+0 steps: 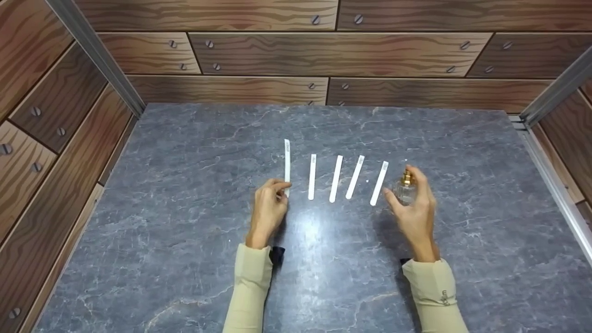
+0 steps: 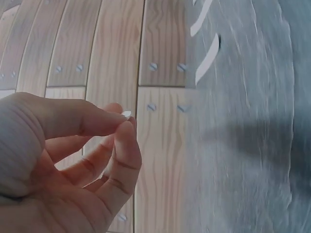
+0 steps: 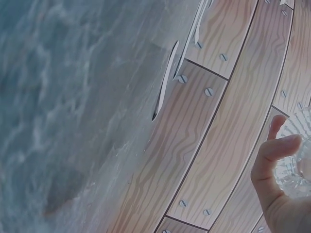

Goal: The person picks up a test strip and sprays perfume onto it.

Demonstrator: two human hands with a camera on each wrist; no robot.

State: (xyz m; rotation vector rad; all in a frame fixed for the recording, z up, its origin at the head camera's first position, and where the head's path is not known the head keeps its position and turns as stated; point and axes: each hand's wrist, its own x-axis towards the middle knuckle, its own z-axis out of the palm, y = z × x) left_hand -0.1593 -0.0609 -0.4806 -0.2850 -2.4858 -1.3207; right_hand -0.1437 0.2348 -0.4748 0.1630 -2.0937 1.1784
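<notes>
Seen from the head camera: grey marble-patterned tabletop (image 1: 185,222), boxed in on three sides by wood-grain panels (image 1: 337,53) studded with screw heads.

Left hand (image 1: 267,210), in a beige sleeve (image 1: 249,286), pinching the near end of a white paper test strip (image 1: 287,164) between thumb and forefinger; strip raised at a slight angle, far end pointing toward the back panel. In the left wrist view, only a small white tip of that strip (image 2: 127,114) showing between the fingertips (image 2: 121,127).

Just right of that strip, four more white strips in a loose row flat on the tabletop: one nearly straight (image 1: 312,177), then three (image 1: 336,178) (image 1: 355,177) (image 1: 379,183) leaning increasingly to the right.

Right of the row's last strip, right hand (image 1: 416,208) wrapped around a small clear glass perfume bottle (image 1: 404,190) with a gold spray top (image 1: 407,176), forefinger arched over the top, bottle close beside that last strip. In the right wrist view, ribbed glass of the bottle (image 3: 296,155) against the curled fingers (image 3: 272,155).

Both hands level with the near ends of the strips, well apart from each other.
</notes>
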